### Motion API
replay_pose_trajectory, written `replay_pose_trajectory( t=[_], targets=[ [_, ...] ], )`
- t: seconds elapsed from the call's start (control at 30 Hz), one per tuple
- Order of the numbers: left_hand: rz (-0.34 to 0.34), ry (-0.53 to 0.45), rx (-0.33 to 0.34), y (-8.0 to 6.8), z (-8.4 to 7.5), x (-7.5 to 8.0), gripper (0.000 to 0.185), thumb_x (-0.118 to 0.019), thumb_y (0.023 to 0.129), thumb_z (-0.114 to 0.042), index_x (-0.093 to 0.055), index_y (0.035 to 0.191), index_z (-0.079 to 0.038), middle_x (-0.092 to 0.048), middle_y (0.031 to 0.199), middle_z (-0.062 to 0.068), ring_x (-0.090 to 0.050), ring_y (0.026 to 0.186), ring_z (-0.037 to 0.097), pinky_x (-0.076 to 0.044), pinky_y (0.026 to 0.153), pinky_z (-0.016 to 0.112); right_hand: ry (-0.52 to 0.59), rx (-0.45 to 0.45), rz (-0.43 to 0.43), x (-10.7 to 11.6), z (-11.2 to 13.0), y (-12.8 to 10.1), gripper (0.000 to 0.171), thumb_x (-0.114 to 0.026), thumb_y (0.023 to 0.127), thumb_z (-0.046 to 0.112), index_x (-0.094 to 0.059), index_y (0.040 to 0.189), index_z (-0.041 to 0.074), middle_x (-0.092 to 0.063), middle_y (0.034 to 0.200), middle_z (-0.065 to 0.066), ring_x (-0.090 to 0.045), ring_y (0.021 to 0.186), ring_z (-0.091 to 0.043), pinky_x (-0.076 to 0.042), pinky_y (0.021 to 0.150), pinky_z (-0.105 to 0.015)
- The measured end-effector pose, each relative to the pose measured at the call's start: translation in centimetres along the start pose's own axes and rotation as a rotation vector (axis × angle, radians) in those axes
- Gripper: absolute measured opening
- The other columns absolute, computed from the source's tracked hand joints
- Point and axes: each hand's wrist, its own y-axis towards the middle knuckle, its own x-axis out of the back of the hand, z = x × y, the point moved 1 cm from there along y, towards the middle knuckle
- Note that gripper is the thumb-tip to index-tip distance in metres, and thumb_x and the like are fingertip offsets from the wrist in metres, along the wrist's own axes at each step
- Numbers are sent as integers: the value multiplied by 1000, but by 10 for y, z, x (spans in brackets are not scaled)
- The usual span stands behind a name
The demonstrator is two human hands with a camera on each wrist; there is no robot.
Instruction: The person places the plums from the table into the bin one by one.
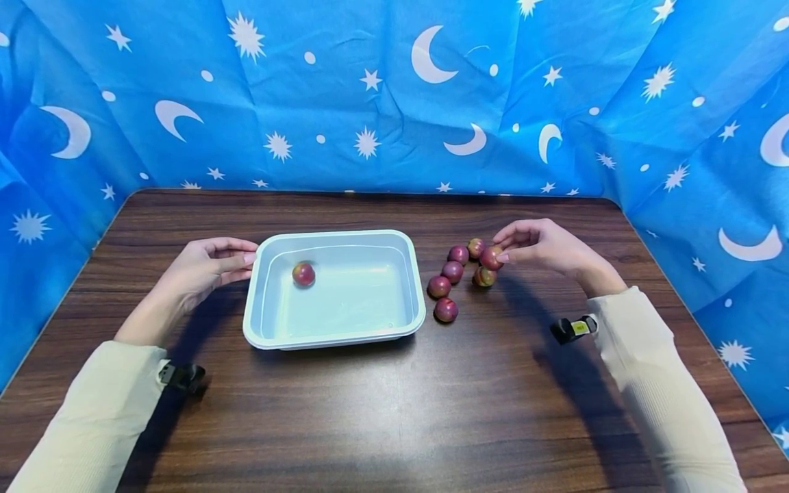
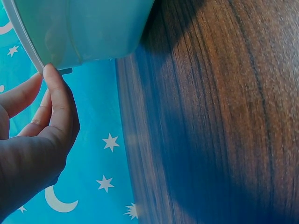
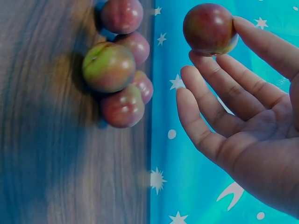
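Observation:
A pale blue tray (image 1: 337,339) sits mid-table with one red plum (image 1: 303,274) inside it. My left hand (image 1: 212,263) touches the tray's left rim (image 2: 28,44) with its fingertips (image 2: 52,74). To the tray's right lie several red-purple plums (image 1: 446,287) in a loose cluster, which the right wrist view shows as plums (image 3: 119,79) on the wood. My right hand (image 1: 524,245) pinches one plum (image 1: 491,258) between thumb and fingertips just above that cluster; in the right wrist view this plum (image 3: 209,29) is lifted off the table.
The dark wooden table (image 1: 394,411) is walled on three sides by a blue cloth with moons and stars (image 1: 394,96). A wrist camera strap sits on each cream sleeve (image 1: 647,370).

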Motion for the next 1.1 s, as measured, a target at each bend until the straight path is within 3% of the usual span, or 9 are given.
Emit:
replay_pose_trajectory(
  t=[0.1,0.37,0.53,0.73,0.87,1.1],
  targets=[
    [9,-22,-8,1,0,0,14,-60,87,-3,-59,100,-2,-64,89,2,-64,81,11,-54,75,27,14,0,-25,0,4,3,32,-66,85,16,-58,112,1,-63,100,-11,-59,88,-22,-51,77,-33],
    [-3,59,18,0,-1,1,30,-57,90,-6,-47,114,8,-64,90,-1,-64,82,9,-53,78,28,58,15,-28,2,10,12,31,-67,84,12,-57,111,-1,-64,96,-10,-60,88,-27,-53,74,-31],
    [-6,59,19,0,-1,0,29,-57,89,-6,-47,113,8,-64,90,-1,-64,82,9,-53,77,27,79,12,-21,2,15,17,32,-67,84,12,-57,111,-2,-64,95,-10,-61,87,-28,-54,74,-34],
    [-5,30,20,1,-1,0,27,-58,89,-4,-48,111,7,-64,89,0,-64,81,10,-54,76,26,59,10,-21,2,21,22,31,-67,84,13,-58,110,0,-65,95,-10,-60,88,-26,-54,74,-32],
    [-7,72,21,1,-1,0,30,-56,90,-5,-46,114,9,-64,89,-2,-64,81,9,-53,77,26,38,13,-14,2,26,26,32,-68,84,17,-58,110,2,-65,94,-9,-60,87,-25,-53,72,-31],
    [-4,63,17,0,-2,0,29,-57,89,-6,-47,113,8,-64,90,-1,-64,81,10,-53,78,28,3,44,9,-1,37,34,32,-67,84,22,-59,110,4,-66,96,-9,-61,88,-24,-51,78,-33]
  ],
)
